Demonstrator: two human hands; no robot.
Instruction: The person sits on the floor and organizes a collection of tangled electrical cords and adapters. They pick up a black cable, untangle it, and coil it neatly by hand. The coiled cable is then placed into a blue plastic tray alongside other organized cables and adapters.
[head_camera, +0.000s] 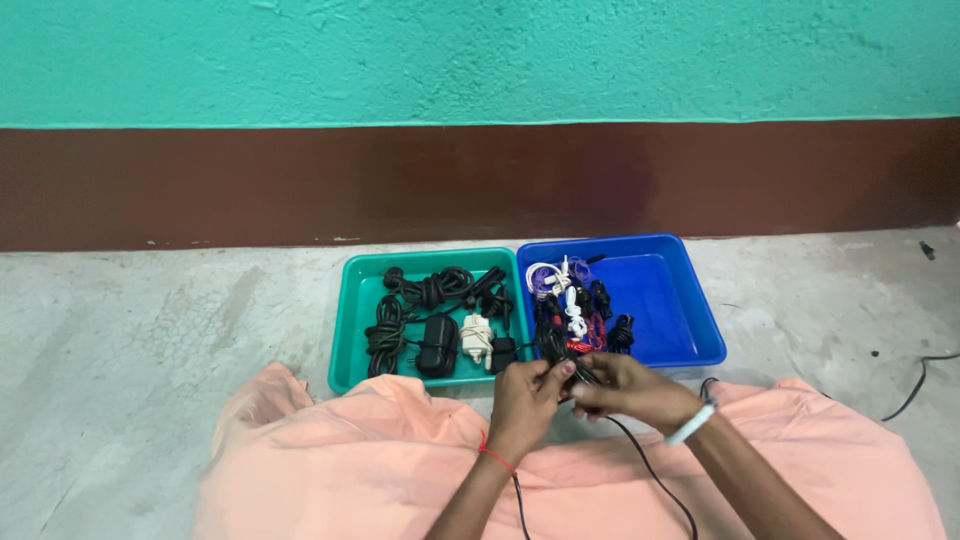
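Both hands meet over the person's lap, just this side of the two trays; the left hand (527, 395) and the right hand (625, 388) are each clamped on the same thin black cable (640, 462), fingertips nearly touching where the grip closes around a small bunch of it; from the grip the cable drops toward the person, trailing down across the peach cloth (330, 460) that covers the lap; a red thread sits on the left wrist and a white band on the right

Just beyond the grip and a little to its left stands the green tray (352, 310) on the concrete floor (130, 330) — inside it lie coiled black cords, a black adapter and a white plug, all close together; just beyond the grip and to its right stands the blue tray (690, 300), touching the green one side by side; its near-left part holds a tangle of thin cables in black, white, purple and red, and the bunch in the grip lies right at that tray's near edge; whether the held cable joins the tangle cannot be told

Far off to the right of the grip another dark wire (915, 395) lies on the floor; well beyond the trays rises a wall — brown below, green above
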